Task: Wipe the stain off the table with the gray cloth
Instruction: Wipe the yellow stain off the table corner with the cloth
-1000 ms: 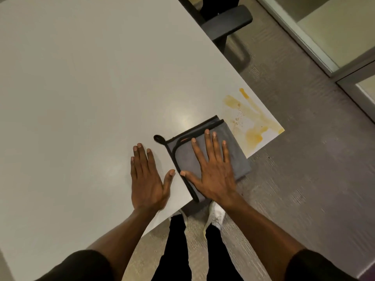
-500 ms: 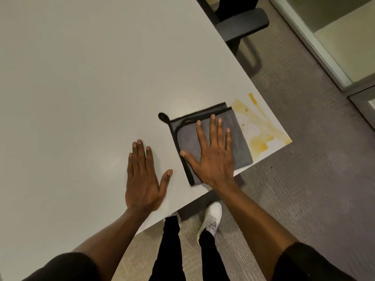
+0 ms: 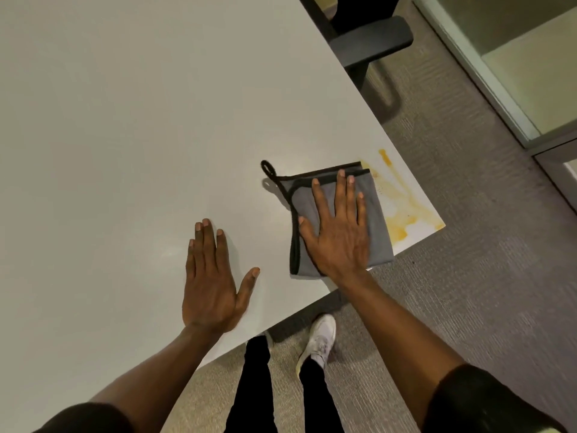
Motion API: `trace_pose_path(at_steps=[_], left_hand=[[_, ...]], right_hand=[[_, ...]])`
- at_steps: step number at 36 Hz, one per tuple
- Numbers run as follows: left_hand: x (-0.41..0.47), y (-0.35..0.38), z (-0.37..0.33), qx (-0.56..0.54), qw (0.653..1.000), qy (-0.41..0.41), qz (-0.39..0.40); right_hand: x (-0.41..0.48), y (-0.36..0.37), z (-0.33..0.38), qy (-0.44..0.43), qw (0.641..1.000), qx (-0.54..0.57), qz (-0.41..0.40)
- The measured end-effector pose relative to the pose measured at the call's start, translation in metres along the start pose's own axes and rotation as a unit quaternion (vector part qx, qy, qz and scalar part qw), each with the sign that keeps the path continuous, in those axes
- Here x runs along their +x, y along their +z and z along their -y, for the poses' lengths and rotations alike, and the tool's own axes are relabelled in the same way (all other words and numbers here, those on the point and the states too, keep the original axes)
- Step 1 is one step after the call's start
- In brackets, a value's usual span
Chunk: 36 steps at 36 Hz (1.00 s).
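Note:
A folded gray cloth (image 3: 376,220) with a black hem and hanging loop lies near the white table's (image 3: 140,120) right front corner. My right hand (image 3: 338,232) presses flat on it, fingers stretched out and slightly apart. The cloth's right edge overlaps the left part of a yellow-orange stain (image 3: 402,207), which smears out to the table corner. My left hand (image 3: 209,276) rests palm down on the bare table to the left of the cloth, holding nothing.
A dark office chair (image 3: 371,39) stands at the table's right edge, further back. Gray carpet lies beyond the table's front and right edges. My legs and a white shoe (image 3: 320,339) show below the front edge. A glass partition runs along the far right.
My right hand has slid the cloth away from the front edge and toward the stain, so it now covers the stain's left part. My left hand has stayed flat on the table.

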<state>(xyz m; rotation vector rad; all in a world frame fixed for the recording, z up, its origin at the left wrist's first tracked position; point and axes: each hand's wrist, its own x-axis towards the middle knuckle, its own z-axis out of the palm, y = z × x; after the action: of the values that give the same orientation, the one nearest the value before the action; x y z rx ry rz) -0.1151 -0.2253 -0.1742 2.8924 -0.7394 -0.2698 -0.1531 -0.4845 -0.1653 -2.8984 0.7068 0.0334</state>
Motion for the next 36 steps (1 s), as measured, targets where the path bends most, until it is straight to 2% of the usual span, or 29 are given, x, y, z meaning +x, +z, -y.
trace_pose_path(at_steps=[11,22,25,29,33,36], left_hand=[[0.0,-0.001,-0.001,0.0,1.0,-0.006,-0.003],[0.0,-0.002,-0.002,-0.003,1.0,-0.009,-0.004],[0.001,-0.002,-0.003,-0.003,1.0,-0.007,-0.002],[0.0,-0.003,-0.003,-0.01,1.0,-0.001,-0.003],[0.001,-0.001,-0.001,-0.011,1.0,0.002,0.001],[0.001,-0.002,-0.001,-0.017,1.0,0.001,0.002]], right_hand=[[-0.063,0.002,-0.003,-0.046,0.997,0.047,0.03],[0.013,-0.003,-0.009,-0.024,0.999,-0.019,0.009],[0.011,-0.002,-0.009,-0.034,0.999,-0.004,0.001],[-0.028,0.0,0.0,-0.06,0.997,0.036,0.006],[-0.076,0.007,0.002,-0.14,0.989,0.04,0.037],[-0.067,0.003,-0.009,-0.172,0.983,0.047,0.034]])
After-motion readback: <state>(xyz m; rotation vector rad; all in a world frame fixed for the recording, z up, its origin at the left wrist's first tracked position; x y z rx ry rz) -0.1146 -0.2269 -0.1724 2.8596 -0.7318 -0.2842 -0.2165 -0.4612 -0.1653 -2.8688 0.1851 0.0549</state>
